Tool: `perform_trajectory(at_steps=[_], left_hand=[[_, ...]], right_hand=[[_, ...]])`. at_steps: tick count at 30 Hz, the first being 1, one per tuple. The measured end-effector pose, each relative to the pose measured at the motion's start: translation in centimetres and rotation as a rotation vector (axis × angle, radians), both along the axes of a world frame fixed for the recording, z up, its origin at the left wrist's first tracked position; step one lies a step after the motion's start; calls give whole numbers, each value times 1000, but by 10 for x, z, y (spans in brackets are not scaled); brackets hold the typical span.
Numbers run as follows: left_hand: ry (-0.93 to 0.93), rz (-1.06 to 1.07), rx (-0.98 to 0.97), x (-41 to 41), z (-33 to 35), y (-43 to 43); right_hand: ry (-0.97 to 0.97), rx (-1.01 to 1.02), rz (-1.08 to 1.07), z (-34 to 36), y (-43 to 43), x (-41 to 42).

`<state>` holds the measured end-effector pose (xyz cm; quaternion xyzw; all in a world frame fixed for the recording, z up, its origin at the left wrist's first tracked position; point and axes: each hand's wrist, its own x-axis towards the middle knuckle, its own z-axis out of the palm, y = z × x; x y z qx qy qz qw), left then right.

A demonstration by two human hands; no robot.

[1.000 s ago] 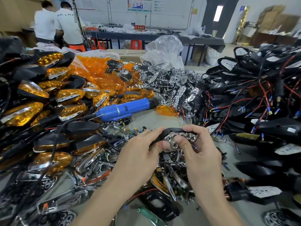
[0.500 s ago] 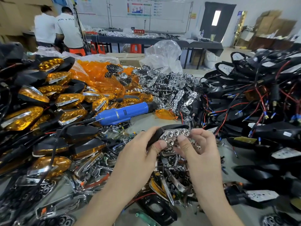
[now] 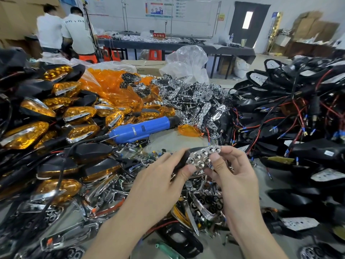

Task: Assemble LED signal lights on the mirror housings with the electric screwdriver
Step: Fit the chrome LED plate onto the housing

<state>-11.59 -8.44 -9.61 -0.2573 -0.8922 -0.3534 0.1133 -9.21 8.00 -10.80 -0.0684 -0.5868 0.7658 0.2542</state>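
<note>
My left hand (image 3: pixel 160 172) grips a black mirror housing (image 3: pixel 183 157) from the left, thumb on its lower edge. A chrome LED reflector (image 3: pixel 202 156) with several round cups sits on the housing. My right hand (image 3: pixel 231 169) pinches the reflector's right end with thumb and fingertips. The blue electric screwdriver (image 3: pixel 141 128) lies on the table behind my hands, tip pointing right, its black cord trailing left; neither hand touches it.
Finished housings with amber lenses (image 3: pixel 74 113) are heaped at left. Loose amber lenses (image 3: pixel 112 88) and chrome reflectors (image 3: pixel 196 98) lie behind. Black wired housings (image 3: pixel 289 118) pile at right. Chrome and black parts (image 3: pixel 203 202) lie under my hands. Two people (image 3: pixel 63 30) stand far left.
My hands with the housing and reflector have shifted slightly right and up. The right hand's fingers have moved from over the reflector to pinching its right end.
</note>
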Motion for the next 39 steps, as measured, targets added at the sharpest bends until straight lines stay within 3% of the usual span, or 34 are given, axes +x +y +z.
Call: perform_trajectory(at_steps=[17, 24, 32, 39], left_hand=[[-13, 31, 81, -1, 2, 0], [-42, 37, 97, -4, 0, -2], [-47, -1, 113, -6, 0, -5], [-47, -26, 101, -3, 3, -3]], right_hand=[[-22, -154, 156, -7, 2, -5], [-8, 0, 329, -4, 3, 1], [58, 246, 243, 1, -1, 5], [25, 198, 202, -1, -2, 2]])
